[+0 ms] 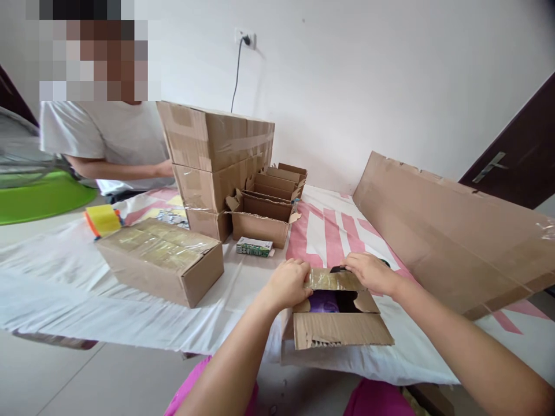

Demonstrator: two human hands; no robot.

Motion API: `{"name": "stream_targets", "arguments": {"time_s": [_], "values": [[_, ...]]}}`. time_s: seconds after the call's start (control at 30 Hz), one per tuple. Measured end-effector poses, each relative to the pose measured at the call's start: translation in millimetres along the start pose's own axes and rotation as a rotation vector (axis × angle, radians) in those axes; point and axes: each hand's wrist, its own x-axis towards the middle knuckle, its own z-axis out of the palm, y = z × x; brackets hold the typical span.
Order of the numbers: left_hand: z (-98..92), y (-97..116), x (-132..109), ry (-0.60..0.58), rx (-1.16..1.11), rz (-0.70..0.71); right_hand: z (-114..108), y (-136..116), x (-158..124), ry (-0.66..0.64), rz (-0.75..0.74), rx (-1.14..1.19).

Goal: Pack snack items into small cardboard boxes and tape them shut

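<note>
In front of me a small cardboard box (342, 330) stands at the table's near edge, its near flap folded out toward me. Through its opening a purple item (324, 302) shows; the rest of the inside is dark. My left hand (291, 282) is closed on the box's left side, by the taped far flap (333, 279). My right hand (369, 271) is closed over that flap's right end. A flat black object (336, 269) sticks out from under its fingers, its kind hidden. A small green-and-white carton (255, 247) lies beyond my left hand.
A taped box (160, 254) lies at left, near a yellow tape roll (104, 219). Behind stand stacked cartons (197, 156) and a row of open boxes (260, 226). A large cardboard sheet (446, 231) leans at right. A person (125, 133) sits across at left.
</note>
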Motion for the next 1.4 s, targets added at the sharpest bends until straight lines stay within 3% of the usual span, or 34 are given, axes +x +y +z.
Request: {"name": "stream_targets", "arguments": {"time_s": [0.13,0.33,0.5,0.73,0.93,1.4], "values": [[-1.2,3,1,-0.035,0.008,-0.021,-4,-2,20,-0.090,-0.034,-0.104],[4.5,4,4,-0.033,0.022,-0.057,-2,-6,37,-0.068,-0.150,-0.322],[10.7,1,6,-0.007,-0.008,-0.089,2,0,39,-0.088,-0.214,-0.312],[12.0,0,9,0.015,-0.074,-0.141,8,-12,40,-0.106,-0.348,-0.300],[11.7,0,7,0.014,-0.072,-0.112,0,-5,44,0.018,-0.243,-0.392],[11.9,1,8,0.009,-0.072,-0.132,1,2,58,-0.044,-0.382,-0.440]]}}
